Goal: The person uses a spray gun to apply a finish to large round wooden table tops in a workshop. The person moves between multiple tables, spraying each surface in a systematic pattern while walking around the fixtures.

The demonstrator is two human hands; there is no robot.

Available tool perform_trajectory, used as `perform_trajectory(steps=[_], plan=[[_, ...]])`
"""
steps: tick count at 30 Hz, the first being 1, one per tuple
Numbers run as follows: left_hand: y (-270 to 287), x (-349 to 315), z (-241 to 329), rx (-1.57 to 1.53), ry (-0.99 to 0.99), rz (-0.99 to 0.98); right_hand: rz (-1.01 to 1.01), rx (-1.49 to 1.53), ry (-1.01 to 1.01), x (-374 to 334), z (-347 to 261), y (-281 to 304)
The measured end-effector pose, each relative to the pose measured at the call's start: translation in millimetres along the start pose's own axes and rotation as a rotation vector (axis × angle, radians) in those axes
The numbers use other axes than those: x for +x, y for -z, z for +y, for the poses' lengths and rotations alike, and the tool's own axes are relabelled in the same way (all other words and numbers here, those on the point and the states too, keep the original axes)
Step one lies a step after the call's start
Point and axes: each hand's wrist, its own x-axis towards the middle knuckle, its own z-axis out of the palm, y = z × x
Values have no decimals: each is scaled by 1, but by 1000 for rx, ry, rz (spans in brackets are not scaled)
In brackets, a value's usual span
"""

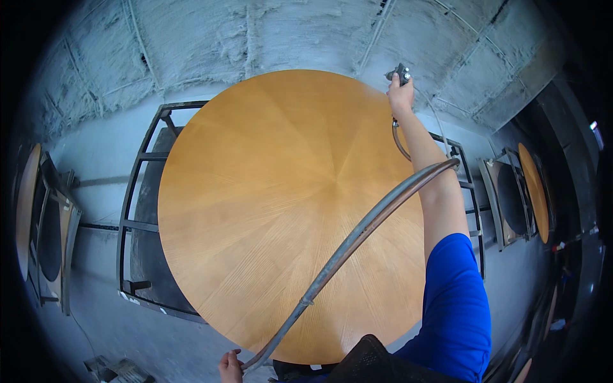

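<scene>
A large round wooden tabletop (294, 191), orange-brown with grain fanning out from its centre, lies in front of me. At its far right edge my right hand (401, 99) is closed around a spray gun (401, 73), whose nozzle points left over the rim. A faint haze hangs beside the nozzle. Two hoses bound together (357, 236), grey and brown, run from near my right arm diagonally across above the tabletop. Low on the left, my left hand (230, 367) grips their near end, just off the tabletop's near edge.
A black metal frame (135, 191) shows under the tabletop on both sides. Other round panels stand on stands at the far left (27, 210) and right (534, 191). A dusty, whitish wall (198, 41) rises behind. Dark objects (118, 370) lie on the floor at lower left.
</scene>
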Motion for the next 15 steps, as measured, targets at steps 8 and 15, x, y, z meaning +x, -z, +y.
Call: perform_trajectory(steps=[8,15], plan=[[9,-12,-9,35,26,153,-228,307,-117,-45,-36,-98],[26,-16,-33,-26,90,204,-318,373,-56,-91,-113,-132]])
